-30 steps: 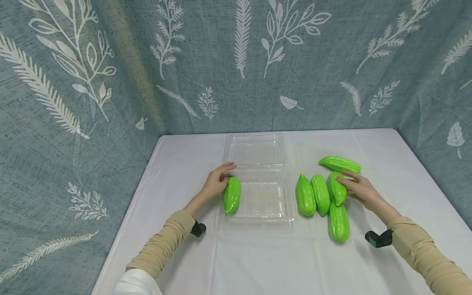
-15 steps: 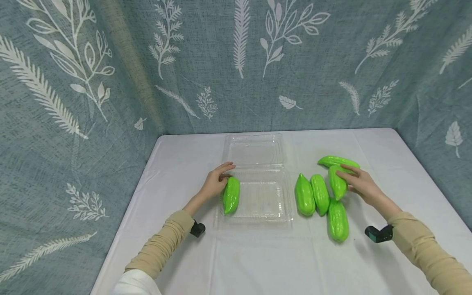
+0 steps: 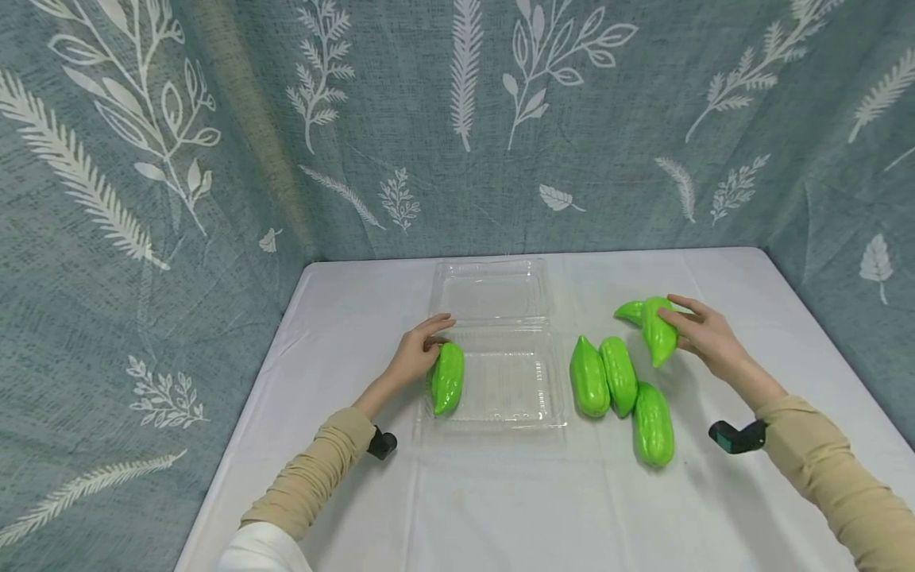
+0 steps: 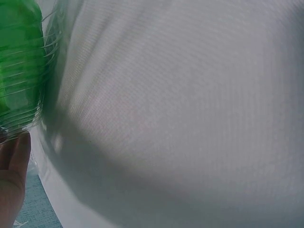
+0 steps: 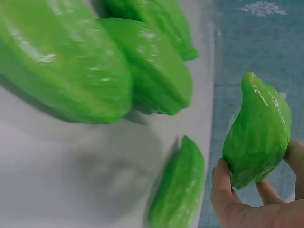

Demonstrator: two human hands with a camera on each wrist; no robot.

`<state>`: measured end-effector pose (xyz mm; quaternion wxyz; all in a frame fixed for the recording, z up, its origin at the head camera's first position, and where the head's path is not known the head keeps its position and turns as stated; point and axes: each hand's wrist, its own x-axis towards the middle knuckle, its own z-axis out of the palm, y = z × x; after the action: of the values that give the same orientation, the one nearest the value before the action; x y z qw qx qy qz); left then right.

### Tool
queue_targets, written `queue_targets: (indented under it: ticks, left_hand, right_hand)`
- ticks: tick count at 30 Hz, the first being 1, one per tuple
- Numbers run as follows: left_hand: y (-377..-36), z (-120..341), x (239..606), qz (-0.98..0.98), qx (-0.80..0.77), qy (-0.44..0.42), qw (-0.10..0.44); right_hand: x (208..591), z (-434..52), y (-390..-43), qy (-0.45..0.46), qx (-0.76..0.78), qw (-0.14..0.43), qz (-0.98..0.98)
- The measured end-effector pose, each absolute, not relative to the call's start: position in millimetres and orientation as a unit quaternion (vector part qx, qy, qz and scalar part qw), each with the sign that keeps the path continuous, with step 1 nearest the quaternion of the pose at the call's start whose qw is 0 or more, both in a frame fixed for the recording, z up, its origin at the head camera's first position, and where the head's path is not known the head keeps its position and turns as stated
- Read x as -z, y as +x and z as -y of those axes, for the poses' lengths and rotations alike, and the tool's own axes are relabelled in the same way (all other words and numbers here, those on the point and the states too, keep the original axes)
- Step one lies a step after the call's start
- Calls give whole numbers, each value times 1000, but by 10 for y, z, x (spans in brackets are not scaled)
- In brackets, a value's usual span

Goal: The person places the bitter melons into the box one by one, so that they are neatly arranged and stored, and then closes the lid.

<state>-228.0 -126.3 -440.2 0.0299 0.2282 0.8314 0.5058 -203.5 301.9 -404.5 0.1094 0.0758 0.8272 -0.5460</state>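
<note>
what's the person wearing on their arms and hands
Both arms are in long tan sleeves; a white garment shows by the left upper arm. A small black device is strapped at the left wrist, a black and teal one at the right wrist. The left hand and right hand are bare.

Count: 6 green gourds (image 3: 618, 375) total, 1 at left fingers (image 3: 436, 327), 1 in right fingers (image 3: 679, 305), 4 loose. 1 clear clamshell box (image 3: 500, 292).
</note>
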Motion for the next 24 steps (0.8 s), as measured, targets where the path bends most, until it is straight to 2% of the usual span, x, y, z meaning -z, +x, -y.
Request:
queue_targets:
  ticks: [6, 24]
  left_hand:
    - [-2280, 1261, 4396, -832, -504, 229, 29]
    - [-2291, 1251, 4422, -834, -499, 233, 17]
  right_hand:
    - [3974, -3042, -2056, 82, 582, 79, -805]
    - [4014, -2873, -2060, 76, 621, 81, -776]
